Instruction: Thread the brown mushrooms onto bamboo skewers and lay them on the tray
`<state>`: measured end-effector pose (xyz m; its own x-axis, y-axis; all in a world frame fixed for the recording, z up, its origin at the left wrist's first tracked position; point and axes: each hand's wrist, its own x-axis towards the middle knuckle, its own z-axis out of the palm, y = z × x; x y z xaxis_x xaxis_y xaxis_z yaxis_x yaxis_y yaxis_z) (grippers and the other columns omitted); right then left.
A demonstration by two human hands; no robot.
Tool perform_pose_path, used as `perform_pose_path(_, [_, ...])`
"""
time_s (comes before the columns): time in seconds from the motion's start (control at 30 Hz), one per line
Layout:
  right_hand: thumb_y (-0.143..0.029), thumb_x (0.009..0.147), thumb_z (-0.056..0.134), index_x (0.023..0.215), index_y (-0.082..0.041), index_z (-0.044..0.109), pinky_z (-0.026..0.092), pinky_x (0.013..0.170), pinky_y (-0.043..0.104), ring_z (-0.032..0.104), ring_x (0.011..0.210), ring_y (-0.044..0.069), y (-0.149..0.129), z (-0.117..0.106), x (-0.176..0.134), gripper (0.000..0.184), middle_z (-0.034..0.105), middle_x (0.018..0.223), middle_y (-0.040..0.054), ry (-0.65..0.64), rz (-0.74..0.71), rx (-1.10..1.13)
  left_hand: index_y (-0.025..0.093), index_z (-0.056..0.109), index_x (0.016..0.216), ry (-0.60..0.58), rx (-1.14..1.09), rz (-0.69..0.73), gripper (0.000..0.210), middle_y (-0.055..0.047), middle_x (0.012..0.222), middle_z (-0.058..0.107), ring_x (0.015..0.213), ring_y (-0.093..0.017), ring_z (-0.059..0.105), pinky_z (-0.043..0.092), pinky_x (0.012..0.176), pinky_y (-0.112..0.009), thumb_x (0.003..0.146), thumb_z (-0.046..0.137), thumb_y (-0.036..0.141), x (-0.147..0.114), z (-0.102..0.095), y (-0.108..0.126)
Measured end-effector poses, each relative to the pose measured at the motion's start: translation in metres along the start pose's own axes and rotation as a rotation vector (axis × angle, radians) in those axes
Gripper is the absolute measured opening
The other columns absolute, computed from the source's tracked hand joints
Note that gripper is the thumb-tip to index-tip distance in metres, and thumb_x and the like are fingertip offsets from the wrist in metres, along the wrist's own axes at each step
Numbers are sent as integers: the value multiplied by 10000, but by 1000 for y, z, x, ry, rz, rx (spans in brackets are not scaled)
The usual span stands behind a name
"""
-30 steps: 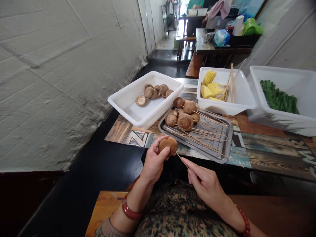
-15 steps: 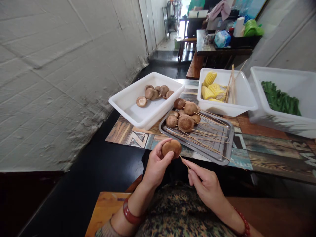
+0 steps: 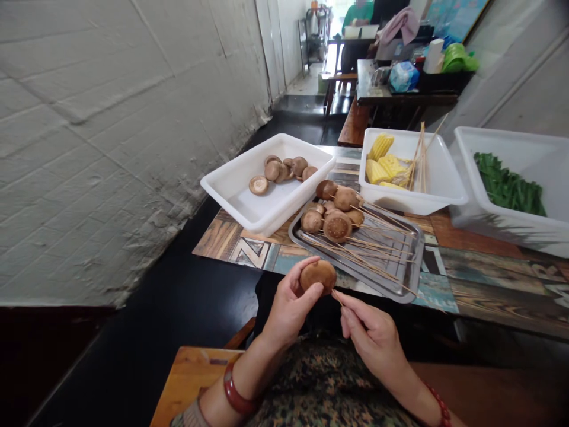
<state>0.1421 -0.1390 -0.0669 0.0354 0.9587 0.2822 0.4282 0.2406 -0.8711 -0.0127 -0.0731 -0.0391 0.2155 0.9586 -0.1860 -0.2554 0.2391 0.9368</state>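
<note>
Between the thumb and fingers of my left hand (image 3: 288, 305) is a brown mushroom (image 3: 318, 277), its rounded cap facing up. My right hand (image 3: 371, 326) pinches a thin wooden skewer (image 3: 337, 297), whose upper end meets the mushroom's right edge; how deep it goes in is hidden. Just beyond my hands, a metal tray (image 3: 406, 290) carries several skewered mushrooms (image 3: 338, 227), with their sticks pointing right. Loose mushrooms (image 3: 272, 171) lie in a white tub (image 3: 231, 204) behind it on the left.
A second white tub (image 3: 427, 204) holds yellow corn pieces (image 3: 380, 146) and upright skewers (image 3: 420, 160). Farther right, another tub (image 3: 511, 222) contains green leaves (image 3: 509, 184). All stand on the patterned table (image 3: 484, 279). A wall (image 3: 133, 148) runs along the left. A person (image 3: 359, 15) is in the background.
My left hand and the mushroom have shifted slightly right, closer to my right hand. Less of the skewer shows between them. The whole view has also moved a little.
</note>
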Motion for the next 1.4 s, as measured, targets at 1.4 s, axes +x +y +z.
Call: perform_pose_path(1.4, [-280, 996, 439, 843, -204, 632, 378, 388, 186, 476, 381, 88, -8, 3, -11, 258, 538, 529, -59, -37, 153, 9, 157, 738, 986, -81, -268, -27, 277, -112, 973, 770, 908, -229, 713, 557, 875, -371, 746, 798, 282, -6, 10, -1])
